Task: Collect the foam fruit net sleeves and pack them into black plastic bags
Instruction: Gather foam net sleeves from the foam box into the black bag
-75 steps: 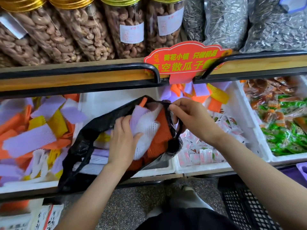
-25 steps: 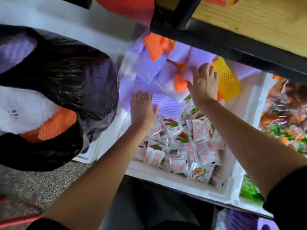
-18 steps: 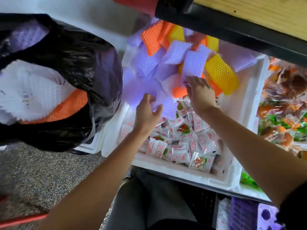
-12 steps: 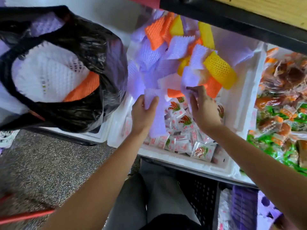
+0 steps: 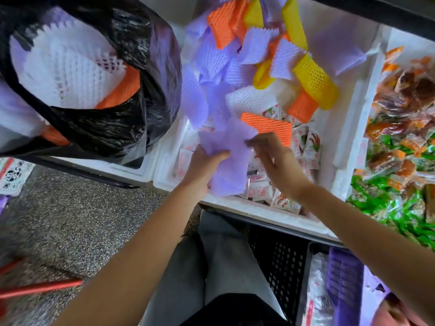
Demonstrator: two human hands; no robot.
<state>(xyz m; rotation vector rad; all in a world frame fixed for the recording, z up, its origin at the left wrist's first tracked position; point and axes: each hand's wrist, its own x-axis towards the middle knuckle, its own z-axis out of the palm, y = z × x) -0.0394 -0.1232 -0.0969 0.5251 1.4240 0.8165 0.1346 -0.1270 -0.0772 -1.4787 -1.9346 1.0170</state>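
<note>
At the left a black plastic bag (image 5: 141,114) sat stuffed with white and orange sleeves. Beside it, over the white foam crate (image 5: 348,137), the left hand (image 5: 204,165) gripped a purple sleeve (image 5: 231,168) between curled fingers and thumb. The right hand (image 5: 275,158) reached the sleeve's upper edge with its fingertips, but blur hid whether it pinched. More sleeves (image 5: 256,45) lay heaped behind.

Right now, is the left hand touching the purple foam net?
Touching. The head view shows the left hand gripping the purple foam net, thumb curled over its front.
</note>
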